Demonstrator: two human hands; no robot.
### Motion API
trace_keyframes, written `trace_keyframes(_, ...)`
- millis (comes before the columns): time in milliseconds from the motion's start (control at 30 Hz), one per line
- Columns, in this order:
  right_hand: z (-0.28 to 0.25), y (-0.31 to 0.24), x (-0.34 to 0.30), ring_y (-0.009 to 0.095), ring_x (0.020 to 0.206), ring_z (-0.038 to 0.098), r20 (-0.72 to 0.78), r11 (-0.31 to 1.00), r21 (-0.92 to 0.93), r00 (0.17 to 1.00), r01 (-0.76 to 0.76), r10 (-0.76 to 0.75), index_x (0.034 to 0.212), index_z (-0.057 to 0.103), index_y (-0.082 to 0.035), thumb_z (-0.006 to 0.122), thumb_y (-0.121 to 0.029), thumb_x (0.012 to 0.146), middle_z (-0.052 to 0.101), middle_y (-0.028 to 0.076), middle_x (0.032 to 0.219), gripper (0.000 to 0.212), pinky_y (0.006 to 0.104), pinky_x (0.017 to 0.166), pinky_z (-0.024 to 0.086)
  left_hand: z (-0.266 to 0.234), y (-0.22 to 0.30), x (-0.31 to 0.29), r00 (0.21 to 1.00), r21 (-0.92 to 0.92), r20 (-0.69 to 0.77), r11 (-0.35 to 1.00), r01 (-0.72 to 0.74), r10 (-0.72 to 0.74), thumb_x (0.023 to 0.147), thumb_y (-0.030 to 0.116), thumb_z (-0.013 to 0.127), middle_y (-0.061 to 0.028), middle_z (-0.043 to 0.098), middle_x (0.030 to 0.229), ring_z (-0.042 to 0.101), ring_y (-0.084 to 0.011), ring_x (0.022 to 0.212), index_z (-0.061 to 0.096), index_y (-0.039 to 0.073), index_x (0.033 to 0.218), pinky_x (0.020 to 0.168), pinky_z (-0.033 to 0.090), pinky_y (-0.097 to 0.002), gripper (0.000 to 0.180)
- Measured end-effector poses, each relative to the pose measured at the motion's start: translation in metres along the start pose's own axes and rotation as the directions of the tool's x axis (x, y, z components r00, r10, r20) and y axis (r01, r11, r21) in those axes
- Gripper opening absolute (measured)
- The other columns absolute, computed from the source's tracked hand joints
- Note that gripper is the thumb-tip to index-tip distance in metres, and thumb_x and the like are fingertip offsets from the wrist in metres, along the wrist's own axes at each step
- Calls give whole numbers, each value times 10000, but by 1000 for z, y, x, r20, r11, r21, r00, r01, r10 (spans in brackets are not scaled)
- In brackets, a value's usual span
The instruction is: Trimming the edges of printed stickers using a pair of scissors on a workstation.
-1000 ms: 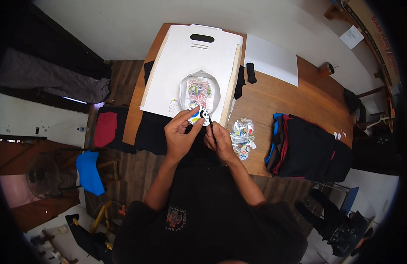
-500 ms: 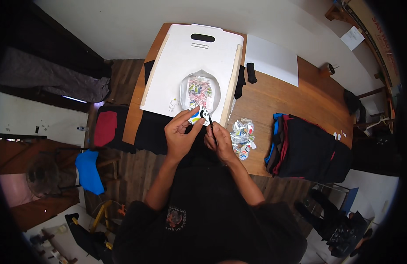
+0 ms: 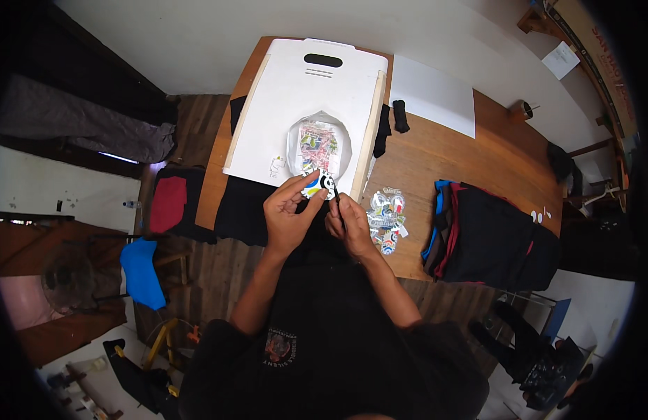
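The left hand (image 3: 285, 220) pinches a small patterned piece (image 3: 314, 187), white with blue, yellow-green and black shapes, between thumb and index finger; its other fingers curl in below. The right hand (image 3: 350, 224) has its fingers closed around a slim black tool (image 3: 338, 203) — too small to tell its kind — whose upper end is right beside the piece's right edge, though I cannot tell whether the two touch.

Just beyond the left fingertips, a clear packet of red and white bits (image 3: 318, 143) lies inside the round opening of a white board (image 3: 264, 133), which spreads ahead of both hands on a wooden table (image 3: 443, 161). Near the right fingers, on their right, lies a cluster of colourful printed pieces (image 3: 385, 220). Farther right of those fingers sits a stack of folded fabric (image 3: 506, 238), mostly black with red and blue edges. Ahead and to their right — well beyond the fingertips — rest a dark roll (image 3: 401, 116) and a white sheet (image 3: 432, 91).
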State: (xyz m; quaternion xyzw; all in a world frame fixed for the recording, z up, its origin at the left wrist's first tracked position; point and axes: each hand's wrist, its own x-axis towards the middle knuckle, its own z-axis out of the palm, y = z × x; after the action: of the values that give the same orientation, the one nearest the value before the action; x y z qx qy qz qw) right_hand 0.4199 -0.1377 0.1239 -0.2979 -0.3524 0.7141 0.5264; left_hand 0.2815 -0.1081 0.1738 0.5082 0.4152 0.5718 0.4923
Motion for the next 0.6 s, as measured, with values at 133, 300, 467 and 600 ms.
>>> trace_keyframes(133, -3, 7, -2, 56, 461, 265, -13, 1000, 19, 1000, 5, -5, 895, 460, -88, 369, -395, 1088, 302, -56, 558, 374, 227, 460, 241, 2, 1, 0, 1000, -5, -3, 1000, -15, 15, 846, -148, 691, -100, 657, 1073, 629, -98, 949, 643, -85, 1230, 824, 520, -214, 391)
trace_keyframes(300, -1, 5, -1, 56, 458, 261, -21, 1000, 18, 1000, 18, -17, 896, 459, -88, 367, -396, 1089, 302, -55, 559, 375, 227, 457, 242, 2, 0, 1, 1000, -2, -6, 1000, -23, 23, 844, -152, 691, -100, 656, 1066, 628, -98, 943, 644, -88, 1227, 816, 519, -210, 391)
trace_keyframes(467, -1, 2, 0, 57, 458, 265, -20, 1000, 15, 1000, 24, -23, 899, 460, -86, 366, -396, 1089, 305, -55, 559, 376, 226, 457, 246, 1, -1, 1, 1000, -9, -12, 1000, -3, 3, 841, -155, 691, -101, 655, 1063, 627, -99, 943, 645, -89, 1225, 812, 518, -209, 392)
trace_keyframes(600, -1, 1, -1, 58, 458, 269, -14, 1000, 1, 1000, 0, 0, 902, 462, -86, 365, -396, 1089, 307, -53, 556, 375, 226, 458, 247, -1, -3, 1, 1000, 4, -16, 1000, 0, 0, 841, -153, 693, -100, 655, 1065, 624, -95, 943, 646, -90, 1222, 812, 516, -207, 389)
